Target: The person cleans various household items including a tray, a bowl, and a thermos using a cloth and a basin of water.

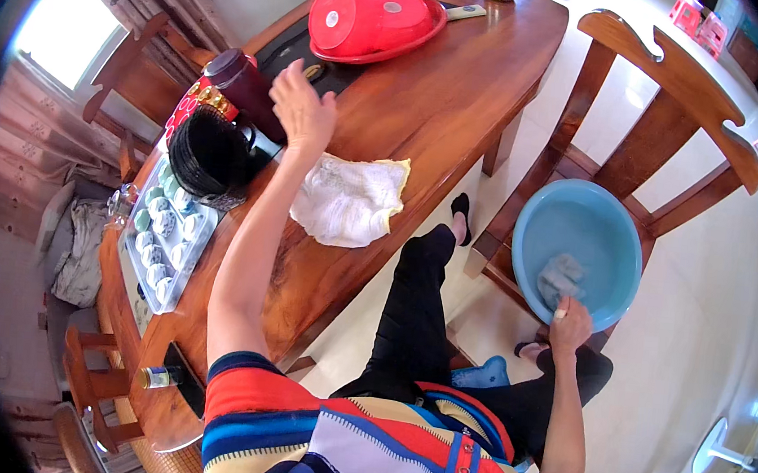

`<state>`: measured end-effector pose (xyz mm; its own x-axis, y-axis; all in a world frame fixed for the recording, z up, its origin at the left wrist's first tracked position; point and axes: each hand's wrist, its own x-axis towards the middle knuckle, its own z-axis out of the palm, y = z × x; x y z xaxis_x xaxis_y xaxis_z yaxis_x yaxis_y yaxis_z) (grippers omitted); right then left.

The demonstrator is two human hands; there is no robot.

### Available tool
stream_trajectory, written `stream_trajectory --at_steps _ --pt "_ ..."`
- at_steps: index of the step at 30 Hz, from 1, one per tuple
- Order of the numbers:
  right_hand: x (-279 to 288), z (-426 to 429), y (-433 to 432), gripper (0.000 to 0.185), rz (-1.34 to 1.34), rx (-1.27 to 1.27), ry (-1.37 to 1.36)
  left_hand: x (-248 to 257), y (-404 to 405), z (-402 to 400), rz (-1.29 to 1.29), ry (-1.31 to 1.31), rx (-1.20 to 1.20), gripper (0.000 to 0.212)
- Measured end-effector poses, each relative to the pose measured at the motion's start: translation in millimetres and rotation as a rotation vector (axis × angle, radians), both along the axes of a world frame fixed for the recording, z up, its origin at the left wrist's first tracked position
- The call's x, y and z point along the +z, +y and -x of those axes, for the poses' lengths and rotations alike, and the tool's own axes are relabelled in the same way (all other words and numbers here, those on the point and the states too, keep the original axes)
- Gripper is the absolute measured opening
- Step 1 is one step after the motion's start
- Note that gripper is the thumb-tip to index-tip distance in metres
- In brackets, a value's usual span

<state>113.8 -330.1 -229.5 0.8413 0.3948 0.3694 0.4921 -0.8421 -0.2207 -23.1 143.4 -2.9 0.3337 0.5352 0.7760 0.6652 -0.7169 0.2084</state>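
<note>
My left hand is raised over the wooden table, fingers spread and holding nothing, near a dark lidded container and a black mesh basket. A white cloth with a yellow edge lies on the table just right of my left forearm. My right hand is at the near rim of a light-blue plastic basin, its fingers closed on a wet, pale cloth. The cloth hangs inside the basin, which stands on the seat of a wooden chair.
A red plastic basin rests upside down on the table. At the left are a clear tray of several round items, a small jar and a dark phone-like slab. Below the table edge are my legs.
</note>
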Motion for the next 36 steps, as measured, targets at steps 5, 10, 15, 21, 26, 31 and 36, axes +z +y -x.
stream_trajectory --at_steps 5,10,15,21,26,31,36 --pt "6 2 -2 0.022 -0.014 0.049 -0.013 14 6 50 -0.204 -0.089 0.081 0.067" --pt "15 6 1 0.024 -0.008 0.035 -0.02 6 31 63 -0.141 -0.216 0.087 0.083" --pt "12 2 2 0.024 -0.025 0.033 -0.005 5 65 56 0.087 -0.416 0.137 0.108" --pt "19 0 -2 0.022 -0.059 0.045 0.125 8 65 48 0.261 -0.534 -0.003 0.107" --pt "18 6 -8 0.02 -0.134 0.175 0.176 12 67 58 0.383 -0.615 -0.16 0.084" --pt "46 9 17 0.02 -0.275 0.3 0.251 15 57 56 0.378 -0.699 -0.336 0.071" --pt "175 66 137 0.024 -0.464 0.911 0.157 37 18 58 0.51 -0.75 -0.488 0.049"
